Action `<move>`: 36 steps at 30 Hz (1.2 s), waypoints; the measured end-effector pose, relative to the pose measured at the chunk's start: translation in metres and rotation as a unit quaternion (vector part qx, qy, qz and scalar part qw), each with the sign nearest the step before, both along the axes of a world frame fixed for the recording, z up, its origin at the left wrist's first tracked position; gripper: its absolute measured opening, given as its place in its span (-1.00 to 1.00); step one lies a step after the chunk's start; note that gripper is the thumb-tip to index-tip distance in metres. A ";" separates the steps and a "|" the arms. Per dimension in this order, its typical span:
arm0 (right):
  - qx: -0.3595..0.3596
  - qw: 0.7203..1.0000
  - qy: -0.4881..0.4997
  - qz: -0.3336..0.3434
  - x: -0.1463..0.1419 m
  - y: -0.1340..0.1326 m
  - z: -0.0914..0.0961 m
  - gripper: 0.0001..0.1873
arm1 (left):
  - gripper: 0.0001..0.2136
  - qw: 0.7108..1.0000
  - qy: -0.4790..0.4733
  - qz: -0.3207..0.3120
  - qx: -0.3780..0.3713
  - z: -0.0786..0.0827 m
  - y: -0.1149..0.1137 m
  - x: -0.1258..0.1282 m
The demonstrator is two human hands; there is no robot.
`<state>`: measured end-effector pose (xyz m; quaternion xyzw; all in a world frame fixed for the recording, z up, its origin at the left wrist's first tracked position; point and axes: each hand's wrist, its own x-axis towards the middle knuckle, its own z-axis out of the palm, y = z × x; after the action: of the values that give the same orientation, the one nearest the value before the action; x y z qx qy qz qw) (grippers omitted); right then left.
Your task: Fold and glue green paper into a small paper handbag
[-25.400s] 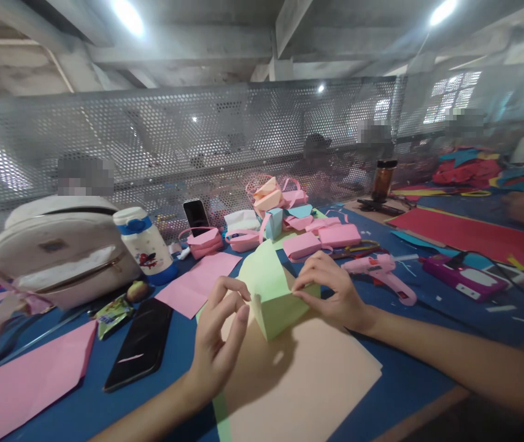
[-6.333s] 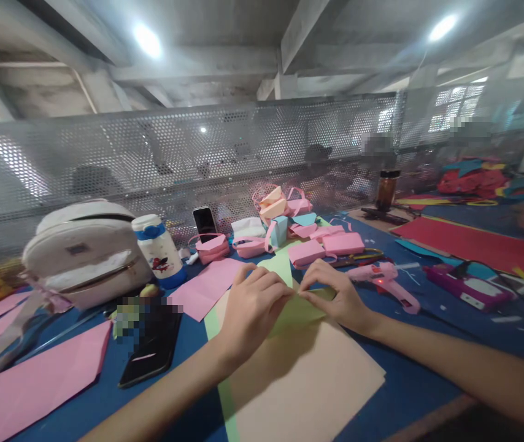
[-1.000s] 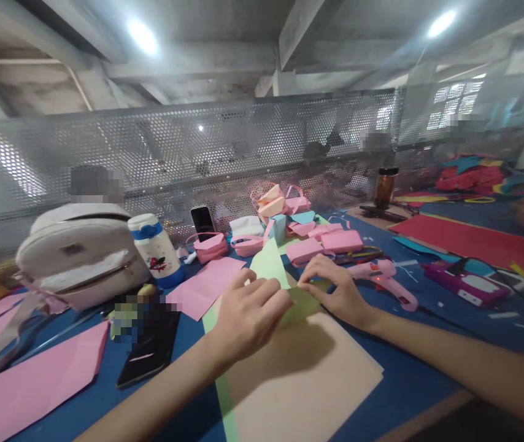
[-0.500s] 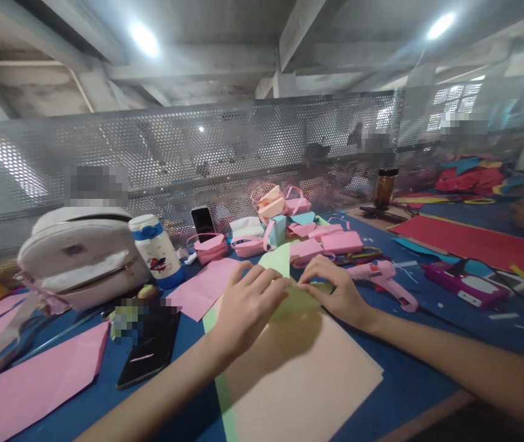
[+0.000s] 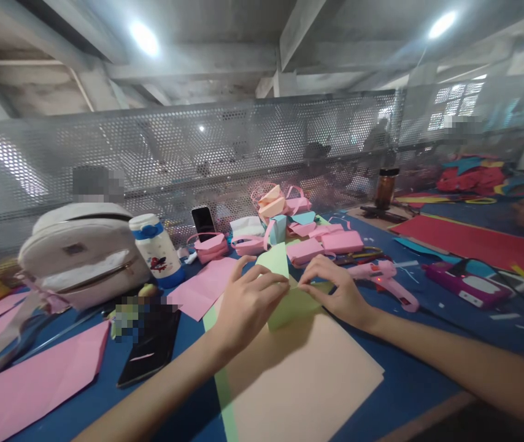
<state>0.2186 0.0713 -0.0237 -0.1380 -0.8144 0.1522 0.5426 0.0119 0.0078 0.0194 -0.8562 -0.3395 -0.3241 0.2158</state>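
Observation:
A light green sheet of paper [image 5: 289, 310], partly folded, stands between my two hands above a stack of peach paper [image 5: 308, 374]. My left hand [image 5: 250, 304] has its fingers closed on the green paper's left side. On the right side, my right hand [image 5: 333, 288] pinches the same paper between thumb and fingers. One green part rises behind the fingertips, and the fold line is partly covered by them. A green sheet edge [image 5: 226, 405] shows beneath the peach stack.
A pink glue gun [image 5: 384, 279] lies to the right, near a purple device [image 5: 467, 285]. Folded paper bags [image 5: 305, 250] are heaped behind my hands. Leftward are a dark phone [image 5: 149, 350], pink paper [image 5: 41, 380], a bottle [image 5: 156, 252] and a white backpack [image 5: 82, 252].
The green paper between my hands has tilted up a little, with more of its lower face showing. My left hand has shifted slightly; my right hand is nearly still.

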 end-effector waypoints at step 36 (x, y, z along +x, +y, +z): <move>0.003 1.000 -0.004 -0.004 0.000 -0.001 0.001 -0.85 | -0.78 0.981 0.151 0.082 0.095 0.010 -0.008 0.000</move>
<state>0.2183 0.0706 -0.0222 -0.1404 -0.8167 0.1472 0.5401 0.0119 -0.0001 0.0298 -0.8402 -0.3400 -0.2028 0.3705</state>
